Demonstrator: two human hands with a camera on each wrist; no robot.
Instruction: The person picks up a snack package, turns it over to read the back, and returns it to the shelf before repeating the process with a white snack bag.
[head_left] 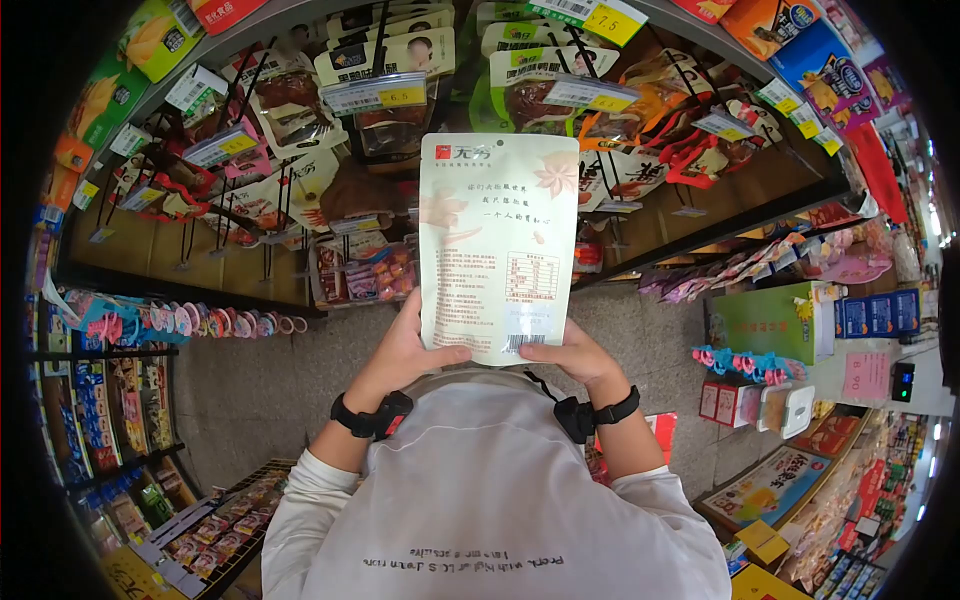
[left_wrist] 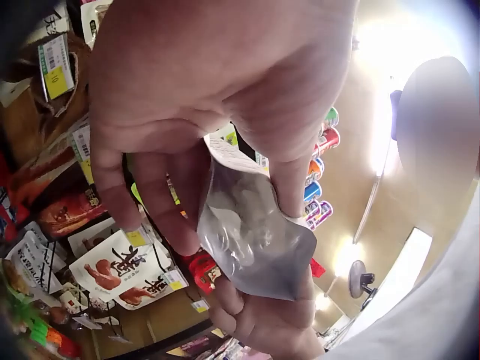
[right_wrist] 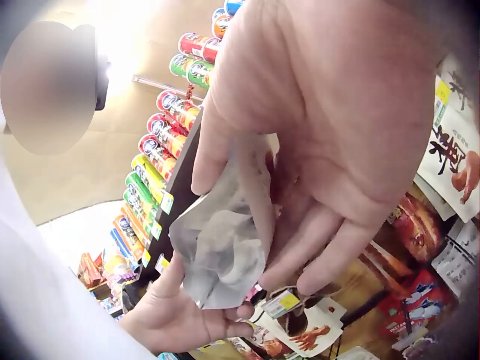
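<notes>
In front of hanging snack packs [head_left: 285, 105], the left hand [head_left: 406, 346] and right hand [head_left: 577, 357] pinch a pale pouch [head_left: 500, 235] by its lower corners. The head view gives its printed face; the wrist views show what seems its silvery base [left_wrist: 255, 236].

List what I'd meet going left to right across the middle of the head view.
Row of hanging colourful rings → left hand → pale printed pouch → right hand → green box → blue packages.
</notes>
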